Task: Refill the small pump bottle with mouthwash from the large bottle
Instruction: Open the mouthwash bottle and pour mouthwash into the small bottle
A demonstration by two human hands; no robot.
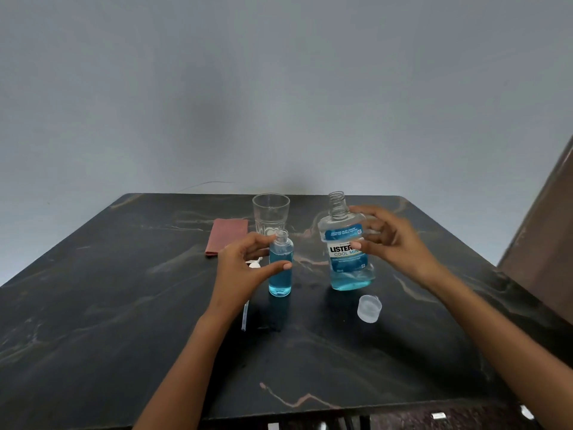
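The small pump bottle (280,274) stands upright and uncapped on the dark table (124,305), mostly full of blue liquid. My left hand (245,271) curls round it, thumb across its front and fingers by its neck. The large mouthwash bottle (347,259) stands to its right with its neck open and blue liquid low in its base. My right hand (390,243) wraps its right side, thumb on the label. The white pump head (255,263) and its tube (245,315) lie behind my left hand. The clear cap (369,308) lies in front of the large bottle.
An empty drinking glass (270,212) stands behind the small bottle. A folded red cloth (226,235) lies to its left. A grey wall rises behind the table, and a brown panel (545,228) stands at the right edge.
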